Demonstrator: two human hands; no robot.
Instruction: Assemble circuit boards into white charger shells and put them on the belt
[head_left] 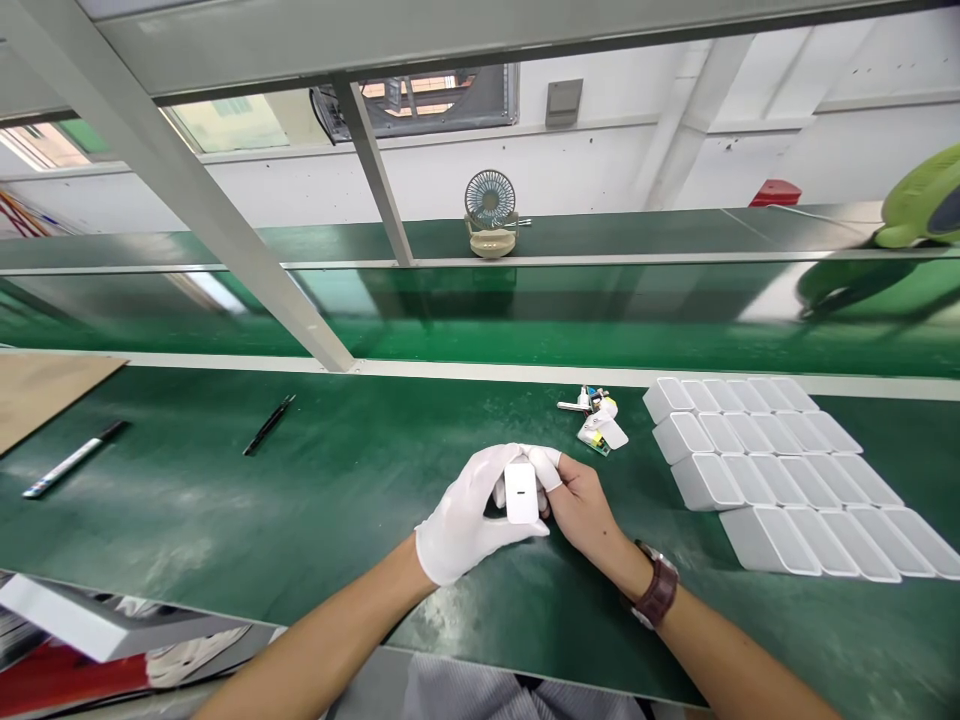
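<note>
White block held in two hands, slotted face up

White block [521, 493] held above the near part of the green bench [187, 500]. It is cradled by the gloved left hand [465, 520], fingers wrapped round its 12 o'clock side, thumb laid along 6. Its upper edge near 1 o'clock is met by the covered fingertips of the right hand [589, 505]; whether a pinch is made there cannot be told.

Risk, as judged: the smooth casing could be let slip by slick glove fabric, or be twisted askew by uneven pressure from the two hands.

Slotted face turned toward the viewer; its long axis is run 12 to 6, the small dark slot [521, 492] set crosswise, 9 to 3. Depth hidden.

Outward: loose parts [606, 428] heaped between 1 and 2; white open boxes [701, 482] ranked at 3; black pen [270, 425] left between 9 and 10.
</note>
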